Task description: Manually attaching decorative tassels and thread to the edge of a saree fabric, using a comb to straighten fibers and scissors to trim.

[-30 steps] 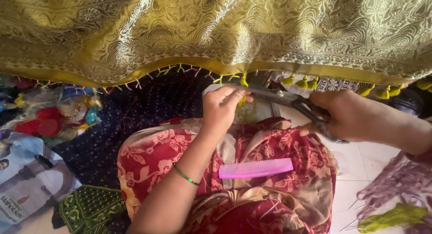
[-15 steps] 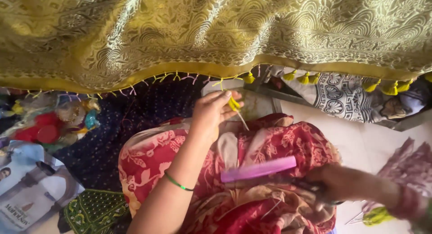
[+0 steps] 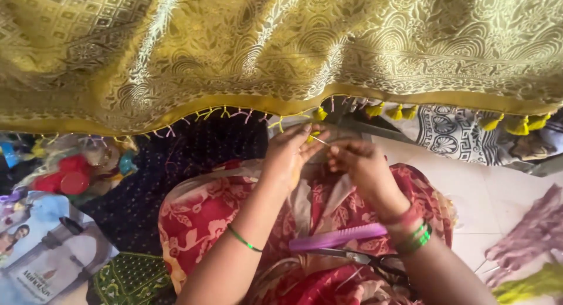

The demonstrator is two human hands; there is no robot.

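Observation:
A gold-yellow patterned cloth point(image 3: 281, 47) hangs across the top, its lower edge fringed with loose threads and small yellow tassels point(image 3: 319, 114). Just under that edge, my left hand point(image 3: 290, 150) and my right hand point(image 3: 355, 158) meet, fingers pinched on yellow thread point(image 3: 318, 140) stretched between them. Both hands hover over my lap, covered in red floral fabric point(image 3: 205, 217). A purple comb point(image 3: 337, 236) lies on the lap. Scissors point(image 3: 358, 258) rest just below the comb, beside my right wrist.
At the left lie a printed bag point(image 3: 41, 252), red bottle caps point(image 3: 70, 176) and a dark dotted cloth point(image 3: 217, 147). A green embroidered piece point(image 3: 129, 278) sits bottom left. White tiled floor point(image 3: 492, 199) is at the right, with mauve and lime thread bundles point(image 3: 528, 246).
My right hand held the scissors at the cloth's edge, went down to the lap and left them there, then came back up to join the left hand on the thread.

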